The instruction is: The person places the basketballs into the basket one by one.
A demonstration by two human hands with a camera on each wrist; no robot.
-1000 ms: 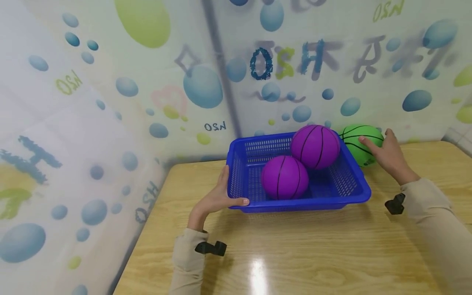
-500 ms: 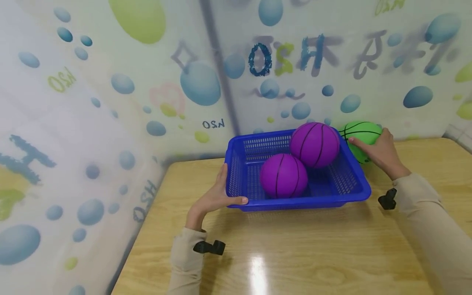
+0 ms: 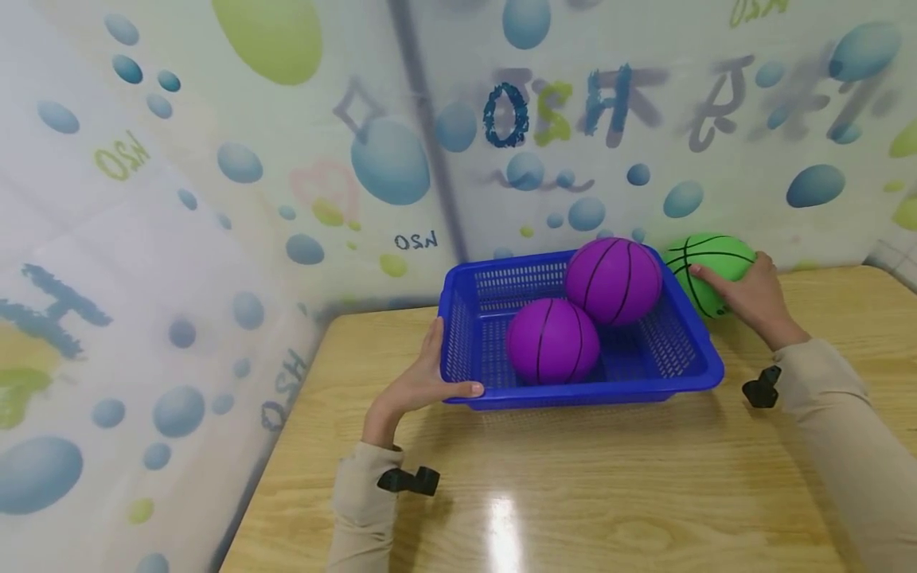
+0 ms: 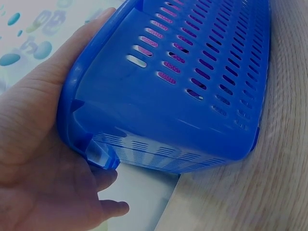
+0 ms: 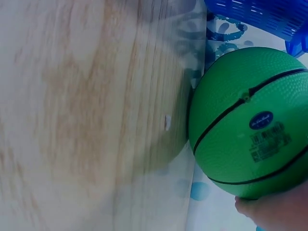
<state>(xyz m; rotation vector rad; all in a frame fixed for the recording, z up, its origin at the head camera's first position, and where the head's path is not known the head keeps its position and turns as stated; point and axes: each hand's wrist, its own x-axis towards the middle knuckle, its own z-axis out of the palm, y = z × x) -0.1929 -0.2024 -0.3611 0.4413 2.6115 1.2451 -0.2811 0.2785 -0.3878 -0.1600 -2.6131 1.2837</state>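
In the head view, a blue plastic basket (image 3: 573, 395) with slotted walls stands on the wooden table. Two purple balls with black seam lines lie inside: one ball (image 3: 552, 342) near the front, another ball (image 3: 613, 280) against the back right. My left hand (image 3: 415, 388) grips the basket's left front corner, thumb over the rim. The left wrist view shows that hand (image 4: 48, 159) at the rim from outside. Right of the basket, my right hand (image 3: 761, 301) holds a green ball (image 3: 709, 259), thumb on top. The right wrist view shows the ball (image 5: 250, 125) close to the table surface.
The wooden table (image 3: 573, 493) meets a wall covering (image 3: 344, 199) printed with bubbles and letters behind the basket. Another stretch of wall covering (image 3: 200, 334) borders the table's left side. Black camera mounts (image 3: 410, 481) are worn on both wrists.
The right hand moved left toward the basket with the green ball, then slightly back right. The ball's seam lines have turned a little. The left hand and basket stay nearly in place.
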